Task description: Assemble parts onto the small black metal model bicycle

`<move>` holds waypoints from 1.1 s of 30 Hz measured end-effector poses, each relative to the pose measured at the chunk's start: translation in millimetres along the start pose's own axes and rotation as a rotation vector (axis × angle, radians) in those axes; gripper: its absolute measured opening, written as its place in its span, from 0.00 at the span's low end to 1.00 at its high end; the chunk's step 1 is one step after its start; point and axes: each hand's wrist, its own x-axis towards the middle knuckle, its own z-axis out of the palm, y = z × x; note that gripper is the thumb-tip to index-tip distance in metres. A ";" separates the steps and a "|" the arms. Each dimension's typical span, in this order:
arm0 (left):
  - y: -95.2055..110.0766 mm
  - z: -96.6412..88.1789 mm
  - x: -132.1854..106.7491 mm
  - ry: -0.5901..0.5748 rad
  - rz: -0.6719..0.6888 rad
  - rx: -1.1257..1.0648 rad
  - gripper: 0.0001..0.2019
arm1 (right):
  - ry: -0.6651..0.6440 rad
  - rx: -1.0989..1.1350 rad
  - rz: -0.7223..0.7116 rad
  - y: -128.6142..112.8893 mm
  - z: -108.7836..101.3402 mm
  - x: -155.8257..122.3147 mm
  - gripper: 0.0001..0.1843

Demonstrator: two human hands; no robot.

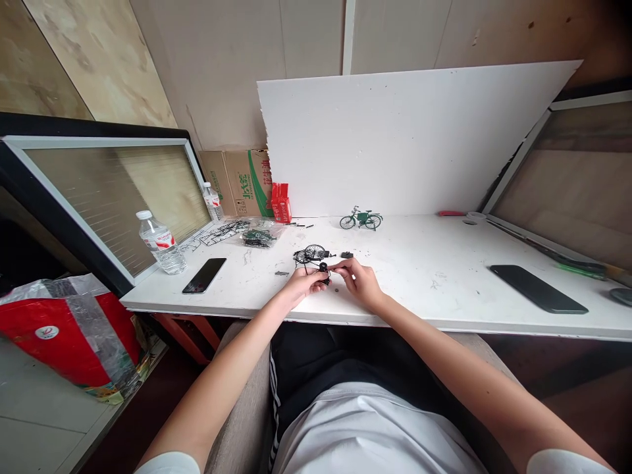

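Observation:
Near the front edge of the table, my left hand is closed around a small black model bicycle part, gripping it between thumb and fingers. My right hand comes in from the right, its thumb and index finger pinched against that part's side. Whatever sits in this pinch is too small to make out. Just beyond my left hand lie black spoked model wheels, partly overlapping. A small dark piece rests behind my right fingers. Farther back stands a green model bicycle, upright.
Left on the white table are a phone, a water bottle, black part frames and a bag of green parts. A cardboard box and red box stand behind. A dark flat device lies right.

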 end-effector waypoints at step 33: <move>7.7 8.6 -7.2 0.018 -0.009 0.098 0.17 | -0.002 -0.140 0.000 3.3 2.5 -0.7 0.13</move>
